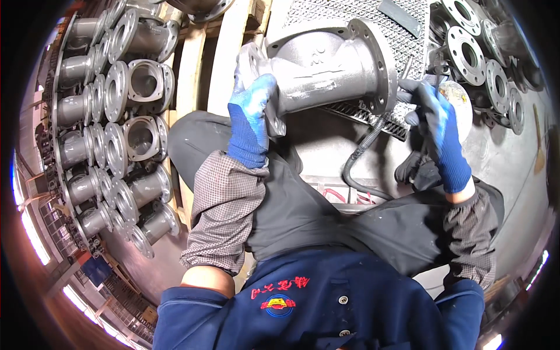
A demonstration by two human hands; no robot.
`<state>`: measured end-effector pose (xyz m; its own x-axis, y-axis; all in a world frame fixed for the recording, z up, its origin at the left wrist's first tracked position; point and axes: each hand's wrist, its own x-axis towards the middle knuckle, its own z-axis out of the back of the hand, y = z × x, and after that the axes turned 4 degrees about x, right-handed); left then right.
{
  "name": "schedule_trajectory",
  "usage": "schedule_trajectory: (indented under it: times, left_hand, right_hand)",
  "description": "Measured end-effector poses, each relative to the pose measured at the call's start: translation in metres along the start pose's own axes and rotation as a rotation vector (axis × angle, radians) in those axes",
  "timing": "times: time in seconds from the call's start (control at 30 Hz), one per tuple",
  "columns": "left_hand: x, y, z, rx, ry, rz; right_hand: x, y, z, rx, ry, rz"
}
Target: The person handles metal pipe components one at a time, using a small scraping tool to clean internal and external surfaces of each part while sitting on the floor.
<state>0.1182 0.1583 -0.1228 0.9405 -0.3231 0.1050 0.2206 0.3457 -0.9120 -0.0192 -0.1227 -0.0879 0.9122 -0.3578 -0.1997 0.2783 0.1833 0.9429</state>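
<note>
A grey cast-metal valve body [326,70] with round bolt-hole flanges at both ends lies across the space in front of me. My left hand [255,102], in a blue coated glove, is closed on its left flange. Just off the right flange is my right hand [429,108], gloved the same way, with its fingers curled. A thin rod [407,67] sticks up by those fingertips, but what the hand holds is mostly hidden. Below, a dark ribbed hose [368,140] curves down from beside the right flange towards my legs.
A patterned metal grating [359,13] lies under and behind the valve body, with a flat dark bar [399,17] on it. Similar flanged bodies [140,140] are stacked at left beside wooden pallet boards [189,64]. More flanged parts [466,55] pile up at far right. A whitish round object [458,111] sits behind my right hand.
</note>
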Motion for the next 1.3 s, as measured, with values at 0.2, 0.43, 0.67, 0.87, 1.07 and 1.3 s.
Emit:
schedule_trajectory:
  times: [0.2,0.43,0.67,0.87,1.07,1.3]
  left_hand:
    - [0.006,-0.007,-0.005,0.176,0.094,-0.217]
    - [0.020,0.010,-0.008,-0.208,0.112,-0.017]
    - [0.019,0.018,-0.028,-0.476,0.149,0.094]
    - [0.022,0.009,-0.019,-0.596,0.079,0.296]
    - [0.021,0.011,-0.015,-0.494,0.065,0.256]
    - [0.018,0.013,-0.013,-0.425,0.065,0.168]
  right_hand:
    - [-0.066,0.040,-0.007,0.177,0.129,-0.456]
    - [-0.111,0.002,-0.031,0.523,-0.208,-0.385]
    - [-0.113,-0.050,0.020,0.223,-0.782,-0.450]
    - [-0.110,-0.094,0.024,-0.267,-0.767,-0.413]
    - [-0.101,-0.109,0.027,-0.601,-0.720,-0.276]
    - [-0.101,-0.108,0.033,-0.447,-0.676,-0.439]
